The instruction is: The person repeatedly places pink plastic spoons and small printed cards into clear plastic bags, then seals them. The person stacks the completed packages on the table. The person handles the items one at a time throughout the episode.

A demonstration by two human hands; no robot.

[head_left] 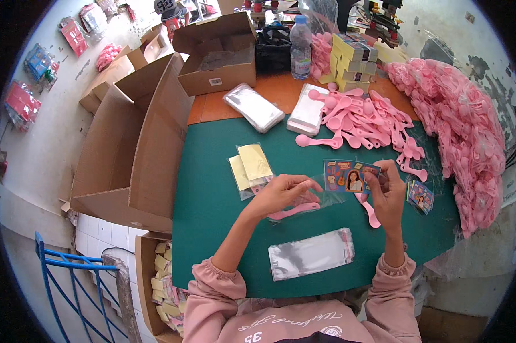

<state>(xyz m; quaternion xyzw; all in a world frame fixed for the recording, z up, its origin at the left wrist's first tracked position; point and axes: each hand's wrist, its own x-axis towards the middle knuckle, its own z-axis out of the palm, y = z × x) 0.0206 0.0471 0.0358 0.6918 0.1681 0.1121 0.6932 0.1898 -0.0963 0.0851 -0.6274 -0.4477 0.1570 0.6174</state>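
1. A green mat (212,206) is spread over an orange table (269,91).
2. Pink spoons (355,120) are scattered far right.
3. Clear bags (310,252) are laid near; yellow packets (251,166) left.

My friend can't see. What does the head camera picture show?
A person's left hand holds a clear plastic bag with a pink plastic spoon inside, while the right hand slides in a colourful picture card. Loose pink spoons cover the green table.

Over the green desk (212,188), the left hand (284,194) pinches a clear bag (326,197) holding a pink spoon (295,211); the right hand (387,194) holds a picture card (345,175) at its mouth.
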